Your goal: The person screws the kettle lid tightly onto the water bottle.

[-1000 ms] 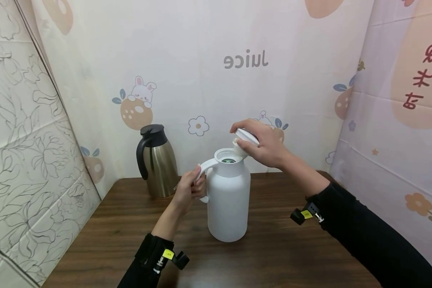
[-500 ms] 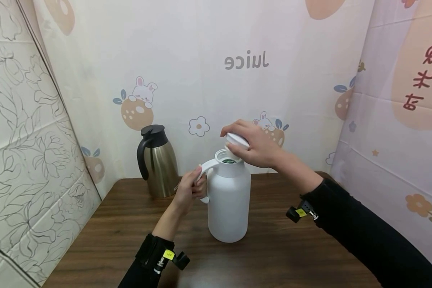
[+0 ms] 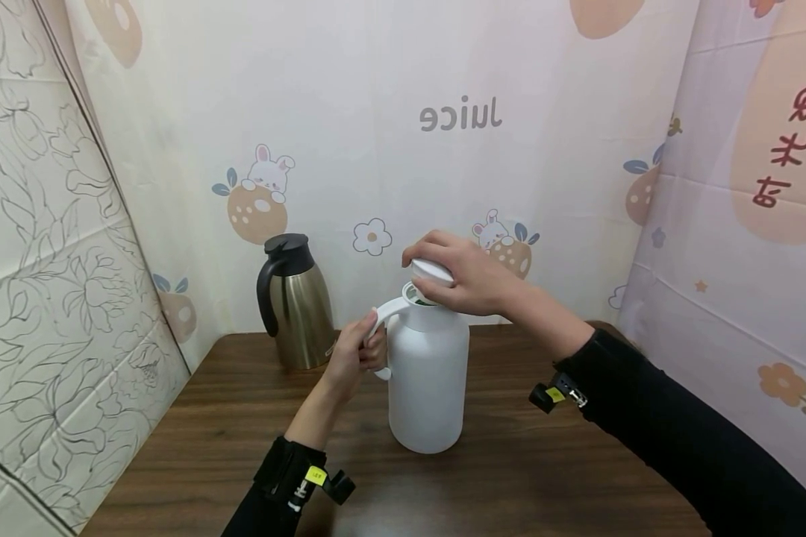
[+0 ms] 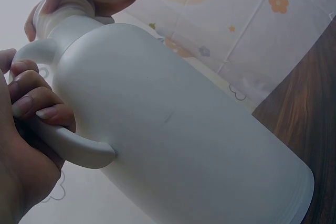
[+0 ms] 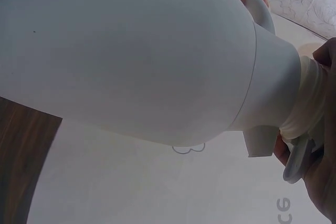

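Observation:
A white thermos jug (image 3: 428, 380) stands upright on the wooden table. My left hand (image 3: 357, 350) grips its handle (image 3: 391, 306), the fingers curled round it in the left wrist view. My right hand (image 3: 466, 274) holds the white lid (image 3: 433, 271) tilted right over the jug's mouth, thumb on the near side and fingers over the top. Part of the open mouth (image 3: 411, 293) shows at the left under the lid. In the right wrist view the lid's threaded lower part (image 5: 310, 98) sits at the neck (image 5: 273, 80), above the jug's spout (image 5: 261, 141).
A bronze metal thermos jug (image 3: 302, 313) with a black lid and handle stands at the back left of the dark wooden table (image 3: 524, 447). Patterned curtains (image 3: 349, 149) hang close behind the table and along both sides.
My right hand has moved left and down with the lid, from beside the mouth to right over it. The left hand and the jug stay in place.

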{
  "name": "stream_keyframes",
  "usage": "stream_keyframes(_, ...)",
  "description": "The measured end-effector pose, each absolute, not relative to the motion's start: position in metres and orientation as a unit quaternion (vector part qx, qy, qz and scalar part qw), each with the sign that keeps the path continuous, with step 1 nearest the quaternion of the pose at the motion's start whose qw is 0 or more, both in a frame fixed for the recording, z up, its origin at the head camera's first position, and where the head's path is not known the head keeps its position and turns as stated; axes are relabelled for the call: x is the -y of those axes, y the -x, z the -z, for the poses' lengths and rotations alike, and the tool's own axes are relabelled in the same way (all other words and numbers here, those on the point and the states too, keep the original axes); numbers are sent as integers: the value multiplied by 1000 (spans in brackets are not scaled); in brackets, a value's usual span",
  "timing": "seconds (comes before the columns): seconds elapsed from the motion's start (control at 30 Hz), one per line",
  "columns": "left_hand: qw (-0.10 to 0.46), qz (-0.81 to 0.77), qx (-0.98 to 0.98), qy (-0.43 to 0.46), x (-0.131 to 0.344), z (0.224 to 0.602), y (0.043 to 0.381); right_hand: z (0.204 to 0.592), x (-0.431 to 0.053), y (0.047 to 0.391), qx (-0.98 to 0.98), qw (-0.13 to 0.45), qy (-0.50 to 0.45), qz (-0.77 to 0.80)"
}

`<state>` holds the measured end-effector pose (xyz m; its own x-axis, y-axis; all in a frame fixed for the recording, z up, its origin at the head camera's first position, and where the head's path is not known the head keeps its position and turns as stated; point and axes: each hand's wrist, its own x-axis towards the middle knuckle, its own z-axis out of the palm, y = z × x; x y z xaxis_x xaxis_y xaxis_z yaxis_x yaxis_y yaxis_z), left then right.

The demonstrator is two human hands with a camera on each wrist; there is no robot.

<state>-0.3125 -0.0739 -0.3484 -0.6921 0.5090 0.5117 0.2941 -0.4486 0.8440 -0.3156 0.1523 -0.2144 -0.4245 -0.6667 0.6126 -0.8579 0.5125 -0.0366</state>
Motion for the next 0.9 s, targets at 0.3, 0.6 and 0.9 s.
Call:
stream_keyframes(0.3,72,-758,-519,-387,73,350,314,215,-147,318,832,263,-467,-147)
stream_keyframes(0.6,67,-755,-523,-390,73,350,314,218,-146,319,831,261,-476,-124)
stream_keyframes(0.9,60,-754,-524,-391,73,350,313,220,-143,322,823,269,-490,-101)
